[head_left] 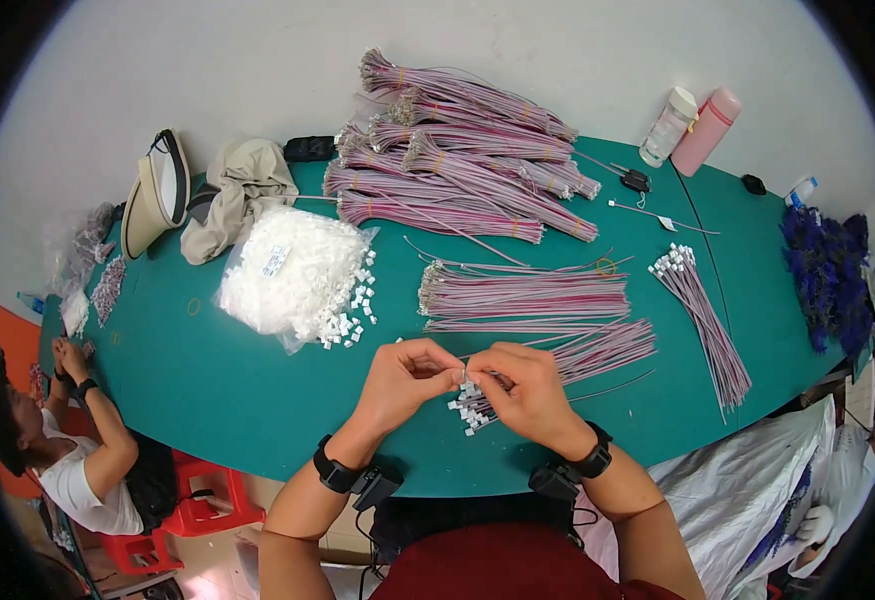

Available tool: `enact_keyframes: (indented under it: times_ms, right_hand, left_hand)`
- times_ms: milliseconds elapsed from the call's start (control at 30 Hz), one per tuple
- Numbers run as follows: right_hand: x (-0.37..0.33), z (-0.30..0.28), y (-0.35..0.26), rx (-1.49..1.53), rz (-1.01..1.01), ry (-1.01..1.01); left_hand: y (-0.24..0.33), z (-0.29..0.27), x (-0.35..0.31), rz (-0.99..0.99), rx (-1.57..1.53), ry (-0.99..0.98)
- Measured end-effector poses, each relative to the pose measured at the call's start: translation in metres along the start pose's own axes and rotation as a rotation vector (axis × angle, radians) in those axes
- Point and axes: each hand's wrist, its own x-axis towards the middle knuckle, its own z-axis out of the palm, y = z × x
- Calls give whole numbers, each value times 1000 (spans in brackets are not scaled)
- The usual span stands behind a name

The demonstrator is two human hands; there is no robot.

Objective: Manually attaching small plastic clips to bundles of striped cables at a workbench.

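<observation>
My left hand [409, 388] and my right hand [529, 390] meet fingertip to fingertip above the table's near side, both closed in a pinch. A tiny pale piece shows between the fingertips; its kind is too small to make out. Under and beside my right hand lies a loose pile of pinkish-grey wires [602, 352], with white connectors [469, 415] on their near-left ends. One thin wire [612, 388] sticks out to the right of my right hand; whether that hand holds it is hidden. Just beyond lies a bundle of similar wires [527, 295] with bare terminal ends.
Loose white connectors [357, 310] spill from a clear bag [282, 275] at left. Banded wire bundles [467, 150] are heaped at the back. Another connector-tipped bundle [702, 330] lies right. Two bottles [692, 130] stand behind it. A co-worker [87, 450] sits at far left.
</observation>
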Motion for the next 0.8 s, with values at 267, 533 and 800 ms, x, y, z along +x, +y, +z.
enact_keyframes:
  times_ms: [267, 533, 800]
  right_hand:
    - [-1, 4, 4, 16, 34, 52]
    - [0, -3, 0, 75, 114, -20]
    - [-3, 5, 2, -48, 45, 26]
  left_hand:
    - [1, 3, 2, -1, -66, 25]
    - [1, 3, 1, 4, -97, 25]
    - [-2, 6, 1, 34, -30, 15]
